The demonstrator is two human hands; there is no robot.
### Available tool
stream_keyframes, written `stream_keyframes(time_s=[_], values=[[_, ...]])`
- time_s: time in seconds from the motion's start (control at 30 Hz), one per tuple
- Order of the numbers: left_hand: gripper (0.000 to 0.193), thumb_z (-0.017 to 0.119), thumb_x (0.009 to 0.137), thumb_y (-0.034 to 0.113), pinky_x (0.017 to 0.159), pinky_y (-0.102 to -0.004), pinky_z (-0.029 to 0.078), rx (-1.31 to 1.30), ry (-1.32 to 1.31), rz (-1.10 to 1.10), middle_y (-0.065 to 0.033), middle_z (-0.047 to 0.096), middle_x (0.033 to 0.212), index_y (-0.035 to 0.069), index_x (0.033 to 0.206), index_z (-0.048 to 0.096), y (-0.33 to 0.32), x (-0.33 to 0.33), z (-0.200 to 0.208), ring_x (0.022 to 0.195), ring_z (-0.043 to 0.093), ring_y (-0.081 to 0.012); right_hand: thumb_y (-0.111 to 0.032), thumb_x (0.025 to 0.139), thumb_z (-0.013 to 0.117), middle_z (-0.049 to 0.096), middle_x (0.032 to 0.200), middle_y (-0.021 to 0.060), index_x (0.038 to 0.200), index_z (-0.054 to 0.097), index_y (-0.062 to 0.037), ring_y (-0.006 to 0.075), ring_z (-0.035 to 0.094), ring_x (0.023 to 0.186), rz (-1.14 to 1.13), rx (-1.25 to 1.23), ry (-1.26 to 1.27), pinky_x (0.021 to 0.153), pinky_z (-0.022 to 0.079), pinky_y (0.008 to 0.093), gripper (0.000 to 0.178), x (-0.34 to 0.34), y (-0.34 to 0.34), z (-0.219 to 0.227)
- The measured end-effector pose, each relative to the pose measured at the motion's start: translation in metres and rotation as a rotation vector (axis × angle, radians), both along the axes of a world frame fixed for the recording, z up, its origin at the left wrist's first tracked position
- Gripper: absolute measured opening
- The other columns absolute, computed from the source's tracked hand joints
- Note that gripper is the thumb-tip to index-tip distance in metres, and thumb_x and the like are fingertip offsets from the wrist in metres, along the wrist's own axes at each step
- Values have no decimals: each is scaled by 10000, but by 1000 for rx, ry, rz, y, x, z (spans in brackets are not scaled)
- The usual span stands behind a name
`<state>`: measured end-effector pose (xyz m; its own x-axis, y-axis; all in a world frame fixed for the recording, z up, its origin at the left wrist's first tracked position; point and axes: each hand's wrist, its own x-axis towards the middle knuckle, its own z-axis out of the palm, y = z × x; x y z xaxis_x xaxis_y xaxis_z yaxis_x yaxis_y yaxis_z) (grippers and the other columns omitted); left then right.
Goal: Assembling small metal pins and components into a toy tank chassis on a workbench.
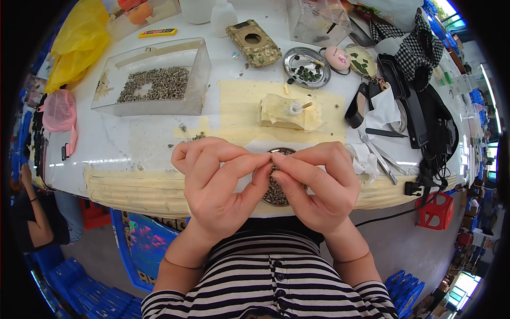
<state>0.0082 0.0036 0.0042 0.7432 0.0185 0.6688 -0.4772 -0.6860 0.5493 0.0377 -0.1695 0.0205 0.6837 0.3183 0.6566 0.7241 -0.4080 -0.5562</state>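
My left hand (219, 186) and my right hand (323, 183) meet at the table's front edge, fingertips almost touching. Thumb and forefinger are pinched together on each, and whatever they hold is too small and hidden to make out. Below the fingertips sits a round metal dish (287, 150), partly covered by my hands. It holds many tiny grey-brown parts (276, 192). Beyond the hands stands a block wrapped in cream tape (276, 118), carrying a little white pot (295, 108) with a stick in it. A few loose parts (198, 136) lie to the left of it.
A clear box (151, 110) of similar parts stands at left, near a pink mesh basket (58, 110) and yellow bag (79, 40). Behind are a camouflage tank model (263, 50) and a round tray (287, 72). Tweezers (378, 157) and black straps (417, 119) lie right.
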Motion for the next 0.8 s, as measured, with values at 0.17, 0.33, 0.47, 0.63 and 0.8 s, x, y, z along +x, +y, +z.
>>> stream_keyframes(time_s=[0.17, 0.33, 0.47, 0.63, 0.8], values=[[305, 833, 660, 72, 820, -353, 314, -1, -2, -47, 47, 643, 876, 150, 946, 761, 1, 0, 2, 856, 573, -175, -36, 752, 815, 645, 834, 67, 988, 755, -37, 196, 609, 730, 84, 157, 354, 625, 480, 287, 244, -1, -2, -6], [318, 832, 661, 87, 820, -356, 305, 20, -8, -79, 53, 642, 875, 153, 966, 768, 1, 0, 5, 850, 565, -172, -31, 760, 810, 638, 830, 77, 937, 737, -24, 206, 612, 725, 195, 317, 611, 628, 485, 291, 192, 2, -5, -6], [290, 834, 668, 83, 823, -363, 304, 41, -9, -29, 48, 643, 876, 146, 941, 759, -2, 0, 3, 853, 565, -176, -27, 717, 830, 642, 832, 54, 955, 750, -51, 197, 603, 715, 64, 199, 274, 618, 475, 287, 253, 2, -5, -8], [255, 834, 682, 72, 826, -360, 311, 19, 4, -18, 42, 645, 873, 135, 913, 746, -1, 1, 2, 857, 570, -180, -40, 677, 848, 657, 836, 36, 1005, 766, -66, 183, 597, 712, 27, 73, 30, 605, 462, 284, 338, -2, -2, -6], [243, 833, 700, 80, 820, -350, 309, -13, -15, -22, 41, 640, 870, 137, 922, 751, -1, 1, 1, 855, 569, -180, -39, 716, 834, 665, 838, 54, 1005, 763, -44, 192, 605, 717, 37, 134, 206, 610, 468, 286, 298, -3, -2, -11]])
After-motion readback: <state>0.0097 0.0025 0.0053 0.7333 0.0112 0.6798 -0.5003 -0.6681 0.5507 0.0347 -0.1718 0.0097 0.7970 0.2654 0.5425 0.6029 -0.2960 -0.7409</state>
